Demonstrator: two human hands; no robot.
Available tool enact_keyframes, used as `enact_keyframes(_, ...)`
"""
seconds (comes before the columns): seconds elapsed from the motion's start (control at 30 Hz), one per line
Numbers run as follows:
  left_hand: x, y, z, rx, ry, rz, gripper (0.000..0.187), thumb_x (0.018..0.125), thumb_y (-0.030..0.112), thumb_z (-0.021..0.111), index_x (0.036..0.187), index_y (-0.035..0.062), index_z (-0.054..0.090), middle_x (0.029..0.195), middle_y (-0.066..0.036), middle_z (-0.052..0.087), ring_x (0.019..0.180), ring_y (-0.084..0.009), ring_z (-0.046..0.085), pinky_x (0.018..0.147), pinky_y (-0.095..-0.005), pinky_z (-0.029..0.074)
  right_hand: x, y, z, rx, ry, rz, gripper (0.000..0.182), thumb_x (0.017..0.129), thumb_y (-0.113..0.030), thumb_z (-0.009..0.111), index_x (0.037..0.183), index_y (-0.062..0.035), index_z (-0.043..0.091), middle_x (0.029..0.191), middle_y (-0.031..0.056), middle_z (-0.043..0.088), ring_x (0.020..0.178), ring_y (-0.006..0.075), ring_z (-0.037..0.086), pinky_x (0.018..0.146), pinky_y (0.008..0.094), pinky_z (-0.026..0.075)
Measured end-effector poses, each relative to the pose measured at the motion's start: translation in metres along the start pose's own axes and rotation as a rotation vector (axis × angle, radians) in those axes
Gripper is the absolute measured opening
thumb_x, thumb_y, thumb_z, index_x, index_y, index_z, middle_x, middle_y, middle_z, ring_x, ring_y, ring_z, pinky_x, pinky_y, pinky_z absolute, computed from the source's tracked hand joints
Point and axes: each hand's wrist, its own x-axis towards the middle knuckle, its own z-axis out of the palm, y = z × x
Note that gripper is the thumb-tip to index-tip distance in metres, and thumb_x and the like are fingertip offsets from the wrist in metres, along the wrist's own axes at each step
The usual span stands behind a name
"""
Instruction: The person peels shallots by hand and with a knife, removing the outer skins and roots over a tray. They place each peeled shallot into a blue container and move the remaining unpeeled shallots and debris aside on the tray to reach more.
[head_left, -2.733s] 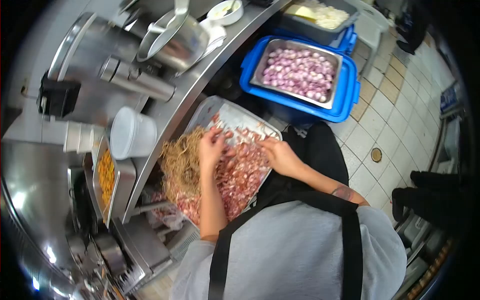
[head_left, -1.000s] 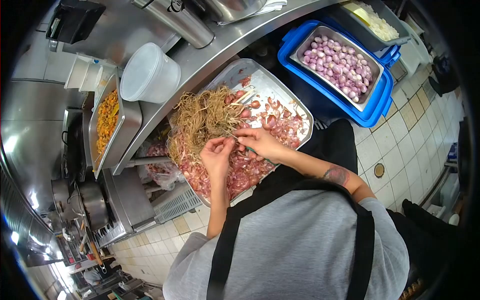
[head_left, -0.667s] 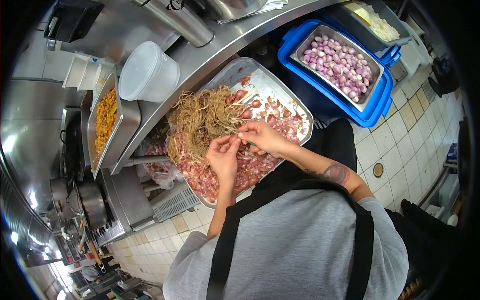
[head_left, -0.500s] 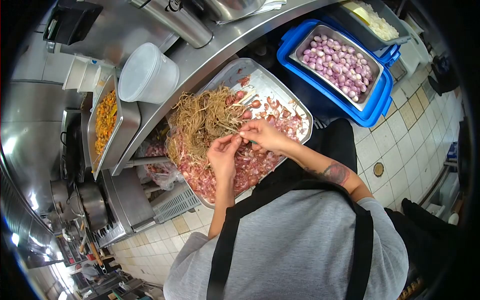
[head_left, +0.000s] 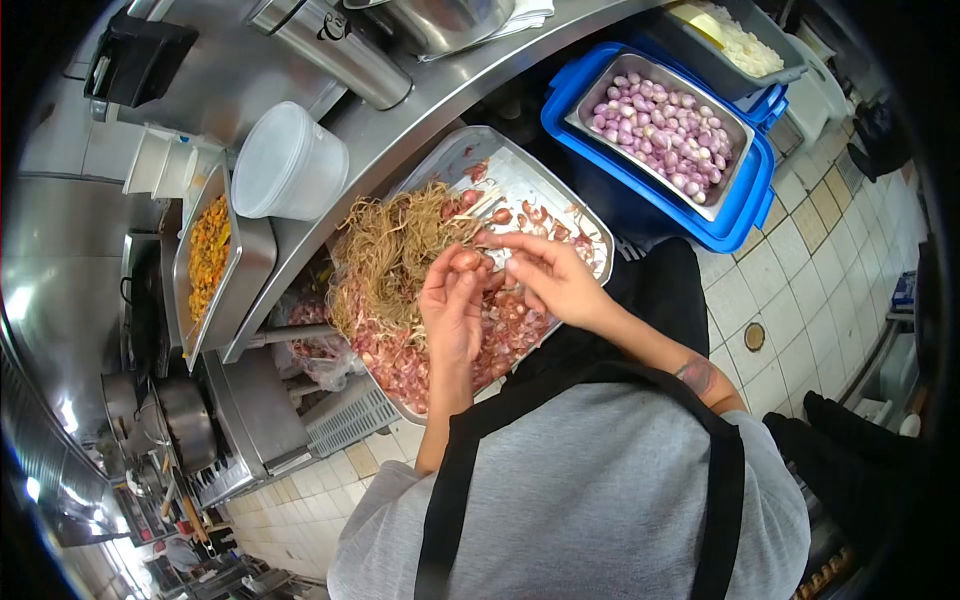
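Note:
A metal tray (head_left: 590, 228) holds reddish shallot skins (head_left: 400, 365) and a tangled clump of dry roots (head_left: 395, 255) with a few shallots attached. Over the tray, my left hand (head_left: 452, 305) grips a small reddish-brown shallot (head_left: 466, 260) between thumb and fingers. Just to its right is my right hand (head_left: 550, 280), index finger stretched toward the clump and the other fingers curled; whether it holds anything is hidden. Several peeled shallots (head_left: 660, 135) fill a steel pan beyond the tray, set on a blue-rimmed bin (head_left: 735, 238).
A lidded white bucket (head_left: 290, 165) and a steel cylinder (head_left: 345, 55) stand on the metal counter (head_left: 430, 95). At the left is a pan of chopped orange vegetables (head_left: 208, 265). A grey container (head_left: 745, 60) of white pieces sits at the upper right.
My hands, earlier together at the clump's edge, have moved slightly apart. A shallot now shows in my left hand, and my right index finger has stretched out. The view has shifted slightly.

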Motion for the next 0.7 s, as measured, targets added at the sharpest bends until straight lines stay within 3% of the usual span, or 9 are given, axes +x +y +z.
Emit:
enact_keyframes(0.07,-0.002,-0.002,0.002,-0.017,-0.013,0.006,0.035,0.082,-0.005,0.058,0.116,-0.0035,0.049,0.1,-0.009,0.059,0.091,-0.0171,0.06,0.084,-0.0267,0.052,-0.01,-0.009,0.002,-0.119,-0.035,-0.047,0.035,0.089,-0.009,0.052,0.124,-0.0028,0.05,0.078,0.0036,0.058,0.06,0.0031,0.05,0.053,0.0188,0.041)
enact_keyframes(0.17,-0.007,0.0,0.012,0.011,-0.01,0.036,0.034,0.081,-0.006,0.06,0.113,-0.0038,0.05,0.097,-0.008,0.059,0.087,-0.0143,0.059,0.083,-0.0265,0.052,-0.014,-0.012,0.004,-0.342,-0.022,-0.264,0.038,0.09,-0.006,0.049,0.128,-0.0069,0.049,0.067,-0.0045,0.051,0.052,0.0002,0.039,0.048,0.0176,0.034)
enact_keyframes(0.27,-0.011,-0.002,0.014,0.104,-0.018,0.137,0.033,0.081,-0.006,0.059,0.113,-0.0038,0.052,0.097,-0.008,0.059,0.087,-0.0143,0.059,0.082,-0.0267,0.051,-0.012,-0.002,0.006,-0.284,-0.017,-0.376,0.039,0.088,-0.005,0.05,0.126,-0.0025,0.049,0.081,0.0001,0.056,0.058,0.0012,0.043,0.053,0.017,0.037)
enact_keyframes(0.4,-0.02,-0.001,0.026,0.167,0.005,0.261,0.032,0.081,-0.007,0.059,0.112,-0.0053,0.052,0.098,-0.009,0.06,0.089,-0.0142,0.059,0.081,-0.0268,0.05,-0.025,-0.026,0.01,-0.211,-0.047,-0.231,0.038,0.085,-0.005,0.053,0.123,-0.0002,0.051,0.103,0.007,0.064,0.084,0.0091,0.058,0.075,0.0242,0.047)
enact_keyframes(0.53,-0.025,0.0,0.035,0.227,0.018,0.352,0.033,0.079,-0.009,0.06,0.111,-0.006,0.052,0.098,-0.01,0.059,0.088,-0.0137,0.058,0.079,-0.026,0.05,-0.033,-0.038,0.013,-0.192,-0.044,-0.206,0.035,0.085,-0.004,0.054,0.12,0.0011,0.053,0.103,0.0065,0.064,0.085,0.0078,0.058,0.074,0.0236,0.047)
enact_keyframes(0.6,-0.028,0.001,0.04,0.289,0.058,0.373,0.033,0.078,-0.01,0.061,0.11,-0.0055,0.053,0.097,-0.01,0.059,0.086,-0.0135,0.058,0.078,-0.0253,0.049,-0.031,-0.032,0.017,-0.207,-0.002,-0.351,0.032,0.086,-0.004,0.054,0.118,0.002,0.054,0.102,0.0061,0.064,0.084,0.0063,0.057,0.073,0.0225,0.047)
enact_keyframes(0.7,-0.031,0.0,0.033,0.366,0.008,0.395,0.032,0.077,-0.011,0.061,0.108,-0.0047,0.054,0.097,-0.01,0.059,0.086,-0.0131,0.058,0.078,-0.0246,0.049,-0.036,-0.042,0.017,-0.018,-0.043,-0.175,0.027,0.087,-0.004,0.054,0.113,0.0034,0.055,0.1,0.0058,0.063,0.085,0.0062,0.058,0.072,0.0214,0.048)
